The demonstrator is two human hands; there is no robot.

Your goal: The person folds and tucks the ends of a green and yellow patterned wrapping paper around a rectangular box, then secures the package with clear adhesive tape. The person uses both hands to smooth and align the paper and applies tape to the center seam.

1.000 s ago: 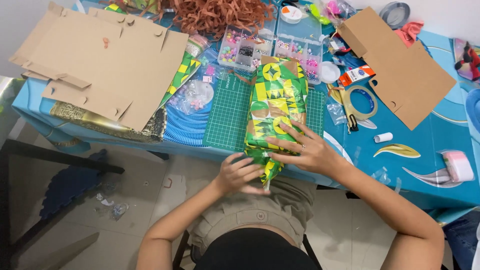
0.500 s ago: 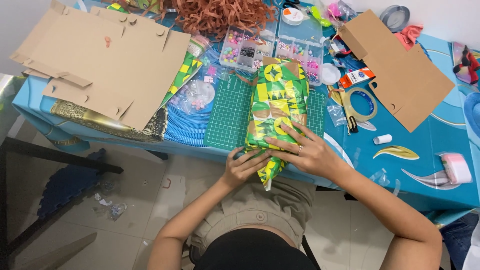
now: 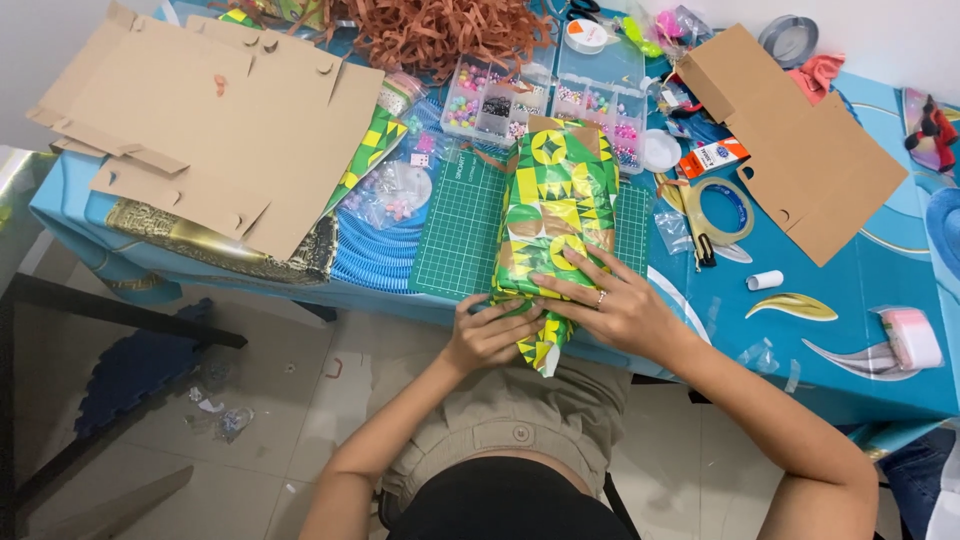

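A box wrapped in green and yellow patterned paper [image 3: 557,200] lies lengthwise on a green cutting mat [image 3: 462,228] at the table's near edge. My right hand [image 3: 612,305] lies flat on its near end, fingers spread, pressing the paper down. My left hand [image 3: 493,332] grips the near end from below at the table edge, fingers curled on the folded paper. A loose pointed flap of wrapping paper [image 3: 541,348] hangs down between my hands.
Flattened cardboard [image 3: 215,130] covers the left of the blue table; a folded cardboard piece [image 3: 810,160] lies right. A tape roll [image 3: 722,210], bead organiser boxes [image 3: 540,105], shredded brown paper [image 3: 440,30] and a pink tape dispenser [image 3: 912,338] surround the mat.
My left hand has shifted right, up under the parcel's near end. My right hand has slid slightly along the paper; the hanging flap has moved a little.
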